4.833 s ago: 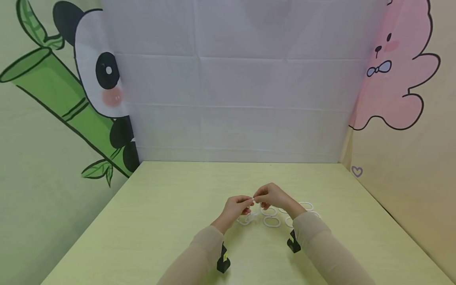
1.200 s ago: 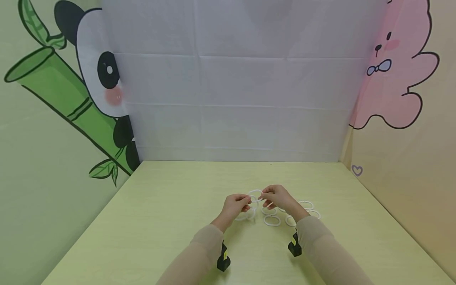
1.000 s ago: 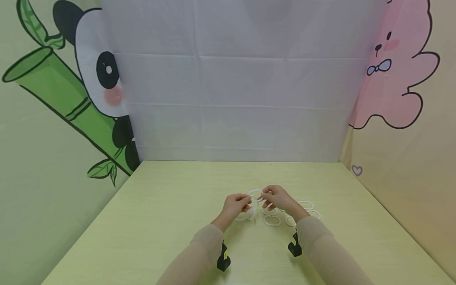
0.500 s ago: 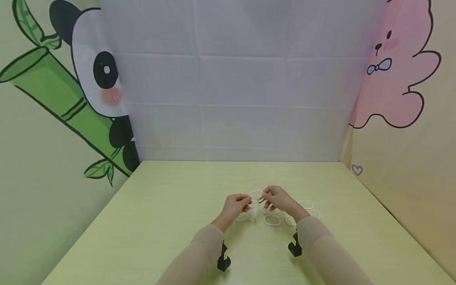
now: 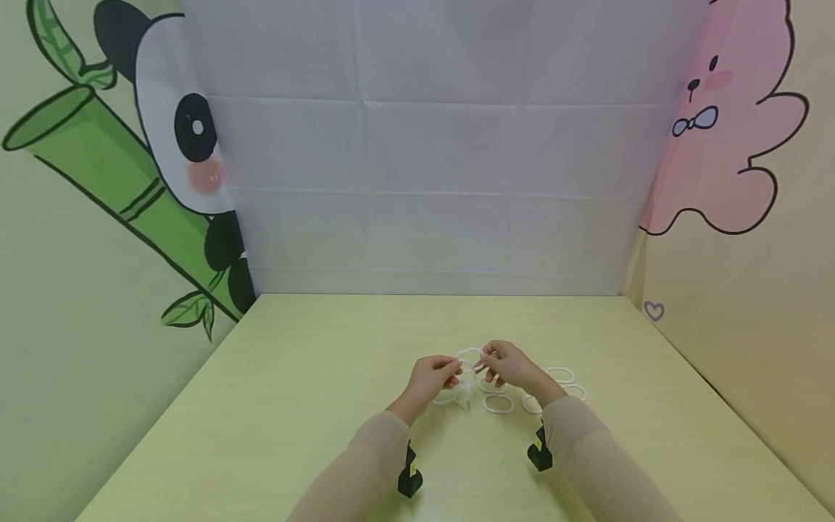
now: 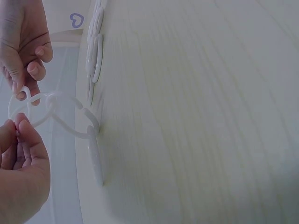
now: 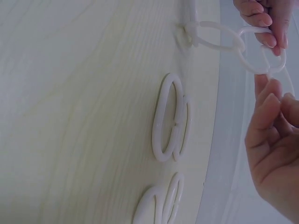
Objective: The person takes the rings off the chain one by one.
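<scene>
My left hand [image 5: 430, 380] and right hand [image 5: 507, 362] are held close together above the table, each pinching a white oval plastic chain link between thumb and fingers. The link between them [image 5: 471, 349] shows above the fingertips. In the left wrist view, joined chain links [image 6: 70, 130] run down from the fingers, and the lowest one rests on the table. The right wrist view shows the right fingertips [image 7: 271, 105] at the end of the top link, just below the left fingers. Whether those two top links are hooked together is hard to tell.
Several loose white links lie on the table to the right, such as a near link [image 5: 499, 413] and a far link [image 5: 559, 381], partly behind the right forearm. One loose link [image 7: 158, 116] has a small gap in its side. A white sheet [image 5: 430, 181] stands behind the table [image 5: 313, 377].
Several seconds ago the fingertips met; now the hands are slightly apart, with a raised link visible between them. Over the last second, only the right fingers shift slightly.
</scene>
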A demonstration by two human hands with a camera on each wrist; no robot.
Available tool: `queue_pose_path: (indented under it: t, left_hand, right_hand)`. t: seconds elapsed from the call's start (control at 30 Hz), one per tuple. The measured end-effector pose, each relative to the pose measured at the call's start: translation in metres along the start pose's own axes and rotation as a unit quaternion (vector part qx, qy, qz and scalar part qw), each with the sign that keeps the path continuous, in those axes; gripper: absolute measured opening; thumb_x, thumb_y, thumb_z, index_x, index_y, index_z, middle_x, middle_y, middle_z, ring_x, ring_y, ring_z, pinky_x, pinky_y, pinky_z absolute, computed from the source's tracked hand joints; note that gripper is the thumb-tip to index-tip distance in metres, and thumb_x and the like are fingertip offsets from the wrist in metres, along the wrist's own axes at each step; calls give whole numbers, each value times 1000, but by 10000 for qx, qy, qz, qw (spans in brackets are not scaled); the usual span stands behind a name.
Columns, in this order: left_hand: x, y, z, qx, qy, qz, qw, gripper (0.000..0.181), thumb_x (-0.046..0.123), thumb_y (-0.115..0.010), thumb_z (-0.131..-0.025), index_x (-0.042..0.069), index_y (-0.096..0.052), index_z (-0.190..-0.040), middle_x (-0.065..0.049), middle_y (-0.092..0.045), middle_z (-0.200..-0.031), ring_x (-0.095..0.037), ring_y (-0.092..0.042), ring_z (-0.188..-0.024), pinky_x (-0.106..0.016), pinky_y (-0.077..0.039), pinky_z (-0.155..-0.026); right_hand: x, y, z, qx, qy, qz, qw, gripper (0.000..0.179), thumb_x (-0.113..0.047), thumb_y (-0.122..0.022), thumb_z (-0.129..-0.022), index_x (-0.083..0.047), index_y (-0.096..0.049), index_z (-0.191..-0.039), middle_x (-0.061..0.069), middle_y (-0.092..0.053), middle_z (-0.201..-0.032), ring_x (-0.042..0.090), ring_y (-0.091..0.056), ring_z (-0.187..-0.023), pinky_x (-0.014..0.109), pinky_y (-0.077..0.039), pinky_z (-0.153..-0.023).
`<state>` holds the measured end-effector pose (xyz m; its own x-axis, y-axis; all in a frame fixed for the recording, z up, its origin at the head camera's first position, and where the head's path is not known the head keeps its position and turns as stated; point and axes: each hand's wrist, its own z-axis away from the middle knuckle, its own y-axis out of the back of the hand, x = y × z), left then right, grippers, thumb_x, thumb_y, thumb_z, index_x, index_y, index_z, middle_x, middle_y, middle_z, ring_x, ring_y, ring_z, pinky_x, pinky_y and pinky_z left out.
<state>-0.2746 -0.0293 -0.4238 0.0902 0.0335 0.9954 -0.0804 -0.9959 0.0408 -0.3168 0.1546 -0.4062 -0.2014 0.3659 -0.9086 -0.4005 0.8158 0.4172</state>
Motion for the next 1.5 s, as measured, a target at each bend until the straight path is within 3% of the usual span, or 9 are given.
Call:
queue_pose_path:
  t: [0.13,0.5,0.97,1.3,1.5]
  left_hand:
    - [-9,-1,-6,34,27,1,10000,29,12,-59,-91,-13,-60,-106,-9,-64,-84,-8,-57,-63,-22,-51,-63]
    - [-12,-5,-10,89,72,-101,9999,27,13,-59,-91,-10,-62,-105,-6,-64,-82,-7,-57,-64,-22,-51,-63]
    - [-8,-9,-12,13,-72,-123,9999,29,14,-58,-92,-10,-62,-107,-13,-65,-87,-7,-57,-64,-23,-51,-63]
    - [-11,-12,-12,87,31,-154,9998,26,13,-58,-92,-9,-63,-103,-12,-64,-86,-8,-57,-64,-22,-51,-63]
    - [-7,-14,-12,77,-38,-132,9999,25,13,-58,-92,-9,-64,-103,-20,-63,-91,-7,-57,-64,-22,-51,-63]
  right_hand:
    - [1,1,0,-42,31,-13,10000,11,-5,-43,-98,2,-48,-92,9,-64,-85,13,-52,-58,26,-43,-48]
    - [6,7,1,-145,12,-121,9998,12,-6,-42,-98,3,-47,-93,9,-63,-87,13,-51,-59,25,-44,-49]
    - [8,12,-1,-177,-40,-148,9997,12,-6,-41,-98,3,-48,-95,10,-62,-87,14,-53,-60,25,-46,-50]
    - [7,16,0,-82,-63,-111,9999,12,-8,-45,-97,3,-50,-95,10,-65,-87,14,-54,-61,27,-47,-52]
    - [8,24,-1,-14,-19,-1,10000,13,-8,-45,-97,4,-50,-97,9,-66,-87,15,-55,-61,28,-48,-52]
